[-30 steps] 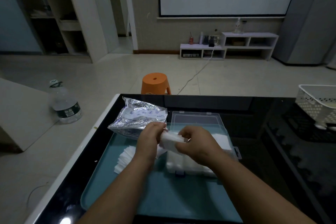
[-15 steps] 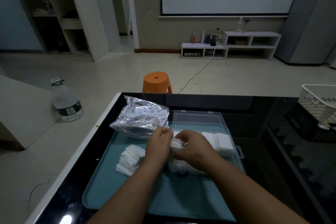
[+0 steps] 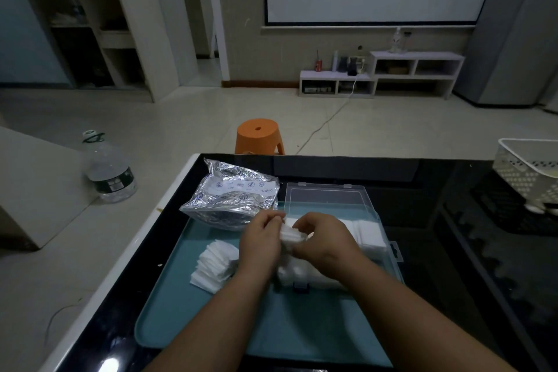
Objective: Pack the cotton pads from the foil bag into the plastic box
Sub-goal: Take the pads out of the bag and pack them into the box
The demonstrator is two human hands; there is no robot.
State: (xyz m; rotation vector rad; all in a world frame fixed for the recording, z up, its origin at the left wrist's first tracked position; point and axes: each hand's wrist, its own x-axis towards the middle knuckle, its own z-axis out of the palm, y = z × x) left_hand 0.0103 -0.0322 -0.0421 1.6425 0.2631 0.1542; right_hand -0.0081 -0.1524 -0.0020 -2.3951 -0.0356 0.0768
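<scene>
Lower centre of frame: both forearms reached in over the flat teal plastic tray (image 3: pixel 205 329), which sat on the glossy black table (image 3: pixel 437 184). The left hand (image 3: pixel 261 243) and right hand (image 3: pixel 327 240) were together at frame centre. The fingers of each were curled and pinched one small stack of white square cotton pads (image 3: pixel 291 232) between them, over the left part of the clear rectangular plastic box (image 3: pixel 389 246).

The box lay on the tray, right of centre, with its hinged clear lid (image 3: pixel 326 195) open toward the far side. White pads lay inside it, at the right end and under the hands.

Left of the hands, a loose fanned pile of white cotton pads (image 3: pixel 216 260) rested on the tray. Beyond the pile, the crinkled silver foil bag (image 3: pixel 232 198) lay at the tray's far-left corner, just beside the lid.

Right edge of frame: a white perforated plastic basket (image 3: pixel 525 169) stood on the table.

On the floor beyond: a round orange plastic stool (image 3: pixel 258 136) past the table's far edge, and a clear plastic water bottle (image 3: pixel 108 169) at left.
</scene>
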